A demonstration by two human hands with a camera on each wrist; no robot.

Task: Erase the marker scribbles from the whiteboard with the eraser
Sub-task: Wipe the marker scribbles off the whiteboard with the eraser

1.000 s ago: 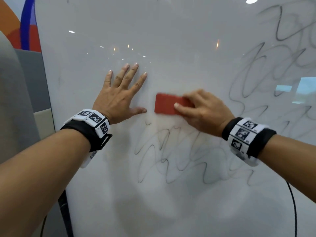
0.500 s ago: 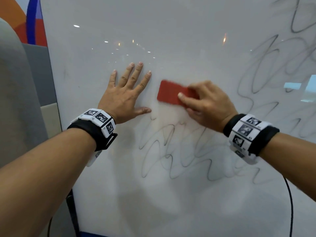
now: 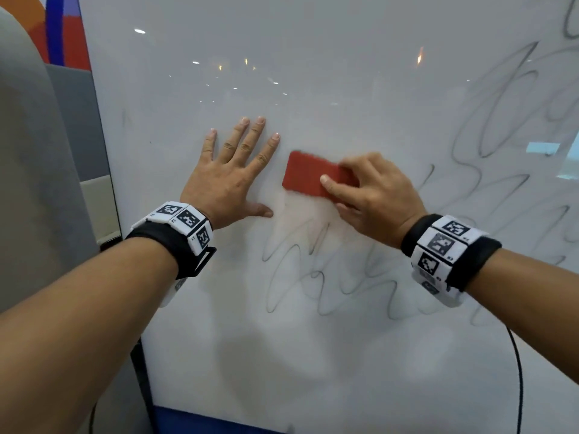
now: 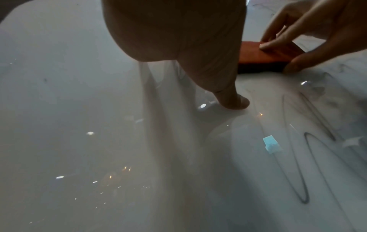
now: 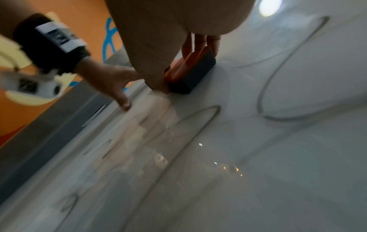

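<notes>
A red eraser (image 3: pixel 308 177) with a dark felt base (image 5: pixel 192 75) lies flat against the white whiteboard (image 3: pixel 329 73). My right hand (image 3: pixel 369 189) grips its right end, thumb on the lower edge and fingers over the top; the left wrist view shows the eraser (image 4: pixel 264 55) the same way. My left hand (image 3: pixel 228 180) presses flat on the board just left of the eraser, fingers spread and straight. Grey marker scribbles (image 3: pixel 329 277) loop below both hands, and more scribbles (image 3: pixel 501 136) run up the right side. A smudged, wiped patch sits right under the eraser.
The board's left edge (image 3: pixel 106 183) meets grey panels and a grey padded surface (image 3: pixel 28 151). An orange and blue wall graphic (image 3: pixel 65 32) shows at the top left. A black cable (image 3: pixel 518 386) hangs at the lower right. A blue strip (image 3: pixel 203 422) runs under the board.
My right hand slid the eraser up along the board, from beside my left thumb toward my fingers, leaving a wiped smudge beneath. My left hand stayed flat in place.
</notes>
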